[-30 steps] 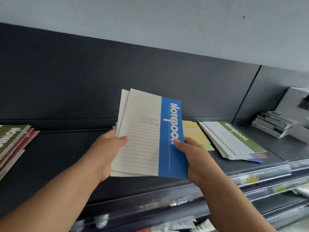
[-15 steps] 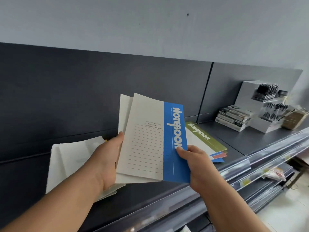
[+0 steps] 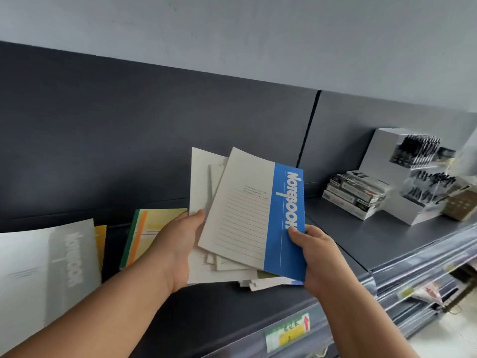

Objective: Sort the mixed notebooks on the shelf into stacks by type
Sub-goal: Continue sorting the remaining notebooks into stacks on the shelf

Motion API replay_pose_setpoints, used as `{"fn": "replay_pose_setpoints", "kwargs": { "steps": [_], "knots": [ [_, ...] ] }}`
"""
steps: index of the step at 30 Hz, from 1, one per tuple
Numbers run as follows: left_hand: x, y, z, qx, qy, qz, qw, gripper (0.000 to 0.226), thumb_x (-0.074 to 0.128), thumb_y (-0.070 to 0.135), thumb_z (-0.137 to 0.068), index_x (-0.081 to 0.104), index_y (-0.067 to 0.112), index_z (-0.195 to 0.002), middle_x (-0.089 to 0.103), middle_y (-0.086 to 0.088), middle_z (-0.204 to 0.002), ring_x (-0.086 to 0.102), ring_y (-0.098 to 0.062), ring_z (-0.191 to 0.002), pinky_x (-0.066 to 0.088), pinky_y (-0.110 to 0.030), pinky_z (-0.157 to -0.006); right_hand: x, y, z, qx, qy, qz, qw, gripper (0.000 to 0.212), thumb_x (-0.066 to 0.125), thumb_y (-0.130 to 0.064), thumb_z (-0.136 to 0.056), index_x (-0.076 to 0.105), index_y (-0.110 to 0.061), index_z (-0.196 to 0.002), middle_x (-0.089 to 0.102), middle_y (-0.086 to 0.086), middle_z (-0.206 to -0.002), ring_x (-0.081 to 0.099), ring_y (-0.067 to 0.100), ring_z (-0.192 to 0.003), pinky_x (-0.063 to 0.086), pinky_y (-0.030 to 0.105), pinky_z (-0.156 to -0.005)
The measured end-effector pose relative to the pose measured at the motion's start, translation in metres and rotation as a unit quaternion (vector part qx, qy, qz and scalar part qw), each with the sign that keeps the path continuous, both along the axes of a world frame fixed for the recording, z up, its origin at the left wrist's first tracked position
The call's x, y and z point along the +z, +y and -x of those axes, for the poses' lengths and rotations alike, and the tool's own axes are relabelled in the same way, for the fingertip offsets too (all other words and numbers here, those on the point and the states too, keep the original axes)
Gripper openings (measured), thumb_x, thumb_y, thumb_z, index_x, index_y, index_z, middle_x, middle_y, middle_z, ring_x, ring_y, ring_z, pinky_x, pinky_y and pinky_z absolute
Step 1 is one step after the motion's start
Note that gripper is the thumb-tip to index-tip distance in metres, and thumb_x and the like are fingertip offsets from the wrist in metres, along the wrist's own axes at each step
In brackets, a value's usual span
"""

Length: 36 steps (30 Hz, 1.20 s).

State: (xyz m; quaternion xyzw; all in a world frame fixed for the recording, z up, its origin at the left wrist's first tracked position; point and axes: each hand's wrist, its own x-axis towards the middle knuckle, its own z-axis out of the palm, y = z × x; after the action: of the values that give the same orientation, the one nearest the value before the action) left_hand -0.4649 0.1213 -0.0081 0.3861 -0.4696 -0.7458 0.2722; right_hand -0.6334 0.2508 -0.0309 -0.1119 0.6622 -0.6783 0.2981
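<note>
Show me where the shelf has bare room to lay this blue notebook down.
Widest bare patch: the shelf right of the held blue notebook, bordered by the stacked boxes, the pen display and the front edge. A narrower strip runs along the front edge below the loose pile. Crowded: the left, where the grey notebook and green-edged notebook lie.

A stationery shop aisle. Dark metal display shelving [image 3: 361, 236] has clear plastic price strips [image 3: 418, 257] along its front edges, one holding a green and yellow price label [image 3: 287, 332] with a red arrow. Stock lies on it: notebooks [image 3: 64, 264], stacked boxes [image 3: 353, 189] and a white tiered stand of pens [image 3: 387, 151].
</note>
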Motion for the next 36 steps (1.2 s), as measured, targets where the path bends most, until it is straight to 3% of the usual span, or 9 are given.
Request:
{"fn": "replay_pose_setpoints", "kwargs": {
  "steps": [4,11,14,17,20,23,26,30,36],
  "knots": [
    [-0.01,0.014,0.04,0.06,-0.008,0.001,0.998,0.015,0.058,0.028,-0.095,0.069,0.025,-0.104,0.074,-0.003,-0.102,0.066,-0.031,-0.101,0.048,-0.052,-0.095,-0.005,-0.001,0.056,0.055,0.025,-0.038,0.997,0.007,0.06,-0.022,-0.097,0.06,-0.016,-0.099,0.073,0.005,-0.093,0.069,0.025,-0.082,0.059,0.047,-0.068],
    [-0.028,0.045,0.087,0.13,-0.042,0.006,0.991,0.019,0.064,0.01,-0.09,0.07,0.024,-0.101,0.076,-0.005,-0.096,0.069,-0.032,-0.091,0.055,-0.056,-0.077,-0.016,0.005,0.123,0.142,0.046,-0.058,0.987,0.009,0.058,-0.026,-0.098,0.057,-0.018,-0.102,0.072,0.003,-0.095,0.07,0.021,-0.081,0.058,0.041,-0.068],
    [-0.028,0.052,0.09,0.165,-0.027,0.015,0.986,0.02,0.062,0.009,-0.091,0.071,0.024,-0.098,0.076,-0.002,-0.093,0.069,-0.028,-0.091,0.056,-0.046,-0.077,-0.018,0.002,0.137,0.203,0.049,-0.054,0.976,0.01,0.058,-0.022,-0.098,0.06,-0.016,-0.106,0.076,0.002,-0.092,0.074,0.025,-0.08,0.06,0.046,-0.071],
    [-0.028,0.054,0.092,0.205,-0.03,0.04,0.977,0.02,0.062,0.008,-0.091,0.07,0.023,-0.102,0.076,0.002,-0.093,0.069,-0.02,-0.089,0.052,-0.032,-0.068,-0.019,-0.001,0.143,0.247,0.051,-0.06,0.966,0.008,0.057,-0.022,-0.099,0.06,-0.017,-0.104,0.077,0.0,-0.088,0.075,0.024,-0.078,0.06,0.041,-0.064],
    [-0.026,0.059,0.095,0.242,-0.046,0.08,0.966,0.021,0.061,0.006,-0.09,0.069,0.024,-0.097,0.075,0.007,-0.089,0.068,-0.014,-0.085,0.049,-0.028,-0.064,-0.021,-0.003,0.148,0.267,0.043,-0.065,0.96,0.008,0.057,-0.021,-0.098,0.061,-0.017,-0.104,0.077,0.002,-0.09,0.075,0.026,-0.08,0.06,0.044,-0.067],
    [-0.02,0.06,0.096,0.27,-0.058,0.101,0.956,0.021,0.061,0.005,-0.09,0.069,0.024,-0.096,0.074,0.006,-0.092,0.068,-0.016,-0.086,0.051,-0.03,-0.066,-0.021,-0.007,0.156,0.26,0.095,-0.085,0.957,0.006,0.059,-0.022,-0.098,0.06,-0.018,-0.102,0.075,0.004,-0.092,0.074,0.028,-0.083,0.06,0.052,-0.076],
    [-0.017,0.055,0.091,0.291,-0.057,0.099,0.95,0.021,0.06,0.005,-0.091,0.069,0.024,-0.096,0.074,0.002,-0.093,0.069,-0.021,-0.086,0.055,-0.037,-0.069,-0.026,-0.011,0.167,0.244,0.174,-0.113,0.947,0.007,0.062,-0.026,-0.095,0.058,-0.021,-0.1,0.073,0.001,-0.095,0.072,0.024,-0.084,0.06,0.049,-0.079],
    [-0.016,0.054,0.083,0.308,-0.062,0.115,0.942,0.022,0.059,0.004,-0.092,0.068,0.024,-0.097,0.073,0.003,-0.093,0.069,-0.019,-0.086,0.054,-0.034,-0.066,-0.037,-0.01,0.174,0.217,0.263,-0.148,0.928,0.01,0.062,-0.023,-0.094,0.053,-0.023,-0.088,0.067,-0.003,-0.09,0.066,0.017,-0.079,0.056,0.037,-0.067],
    [-0.015,0.053,0.065,0.323,-0.055,0.132,0.936,0.027,0.056,0.003,-0.093,0.068,0.027,-0.097,0.072,0.006,-0.095,0.067,-0.014,-0.085,0.049,-0.028,-0.061,-0.042,-0.011,0.174,0.183,0.37,-0.235,0.88,0.013,0.062,-0.025,-0.092,0.053,-0.016,-0.095,0.06,-0.008,-0.079,0.057,0.008,-0.068,0.035,0.026,-0.049]
  ]
}}
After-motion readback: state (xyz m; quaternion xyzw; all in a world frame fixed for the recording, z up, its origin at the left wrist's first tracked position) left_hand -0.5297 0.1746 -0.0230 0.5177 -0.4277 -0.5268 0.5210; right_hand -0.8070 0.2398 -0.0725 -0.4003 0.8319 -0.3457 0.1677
